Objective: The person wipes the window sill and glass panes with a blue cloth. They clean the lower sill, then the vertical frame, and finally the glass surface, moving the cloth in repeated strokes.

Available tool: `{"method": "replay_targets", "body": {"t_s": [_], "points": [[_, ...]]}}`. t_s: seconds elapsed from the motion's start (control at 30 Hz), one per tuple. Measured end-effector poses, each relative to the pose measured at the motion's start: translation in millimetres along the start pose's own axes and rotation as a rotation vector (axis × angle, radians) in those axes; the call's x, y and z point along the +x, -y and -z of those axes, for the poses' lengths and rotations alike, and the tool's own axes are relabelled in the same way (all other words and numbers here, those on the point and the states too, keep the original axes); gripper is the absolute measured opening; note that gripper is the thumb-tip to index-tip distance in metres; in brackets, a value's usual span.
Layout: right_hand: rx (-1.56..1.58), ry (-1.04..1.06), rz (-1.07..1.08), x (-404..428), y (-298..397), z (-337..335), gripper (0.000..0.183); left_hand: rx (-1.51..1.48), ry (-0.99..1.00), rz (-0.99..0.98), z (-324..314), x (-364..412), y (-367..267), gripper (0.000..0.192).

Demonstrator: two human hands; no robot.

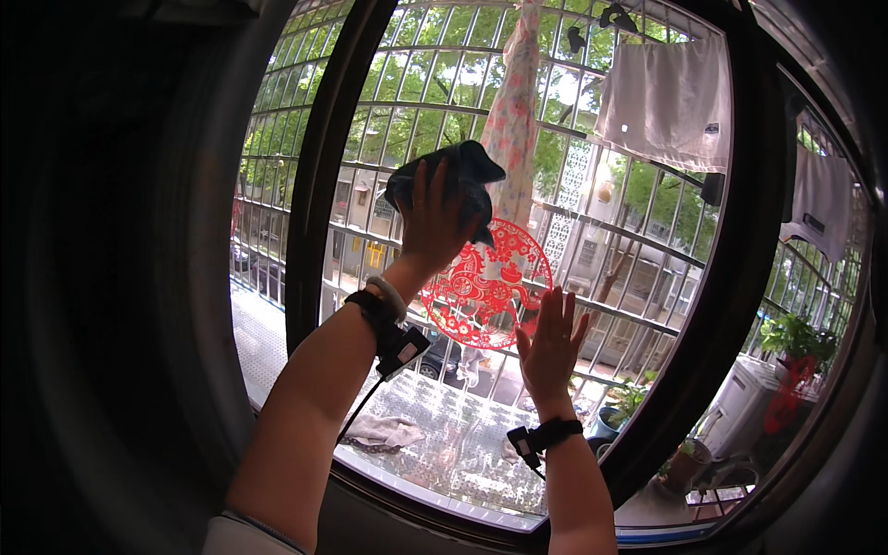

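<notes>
My left hand (436,225) presses a dark blue cloth (475,177) against the window pane, its fingers spread over the fabric. Just below it, a round red paper-cut window decoration (485,295) with flowers and an animal figure shows on the glass; my hand and the cloth cover its upper left edge. My right hand (551,343) is raised flat at the decoration's lower right edge, fingers apart and holding nothing. Whether its palm touches the pane I cannot tell. Each wrist carries a black strap with a small cabled device.
A dark window frame (728,229) borders the pane. Beyond are metal security bars (430,104), a hanging floral fabric (510,132) and a pale hung garment (666,104). A crumpled rag (381,431) lies on the perforated ledge outside. Potted plants (628,399) stand at right.
</notes>
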State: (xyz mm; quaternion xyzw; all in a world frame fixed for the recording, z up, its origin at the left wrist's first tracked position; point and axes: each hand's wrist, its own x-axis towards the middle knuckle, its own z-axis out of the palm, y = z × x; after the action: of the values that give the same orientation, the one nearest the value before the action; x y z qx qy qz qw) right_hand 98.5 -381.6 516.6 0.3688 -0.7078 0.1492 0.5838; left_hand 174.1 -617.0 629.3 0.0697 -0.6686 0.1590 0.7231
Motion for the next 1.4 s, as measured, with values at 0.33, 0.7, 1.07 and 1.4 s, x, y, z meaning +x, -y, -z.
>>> {"method": "replay_targets", "body": {"t_s": [0.33,0.7,1.07,1.4], "points": [[0.031,-0.015,-0.009,-1.0,1.0,1.6,0.081,-0.069,-0.042,0.071,-17.4,78.9,45.3,0.056],[0.223,-0.1,-0.071,6.8,47.1,2.7,0.067,-0.21,0.016,0.064,8.8,-33.0,51.1,0.056],[0.241,-0.065,-0.057,3.7,73.6,-19.0,0.071,-0.129,0.295,-0.277,47.3,-80.1,110.1,0.052],[0.185,-0.037,-0.046,1.7,68.6,-23.7,0.07,-0.131,0.255,-0.329,45.6,-86.9,120.9,0.049]]}}
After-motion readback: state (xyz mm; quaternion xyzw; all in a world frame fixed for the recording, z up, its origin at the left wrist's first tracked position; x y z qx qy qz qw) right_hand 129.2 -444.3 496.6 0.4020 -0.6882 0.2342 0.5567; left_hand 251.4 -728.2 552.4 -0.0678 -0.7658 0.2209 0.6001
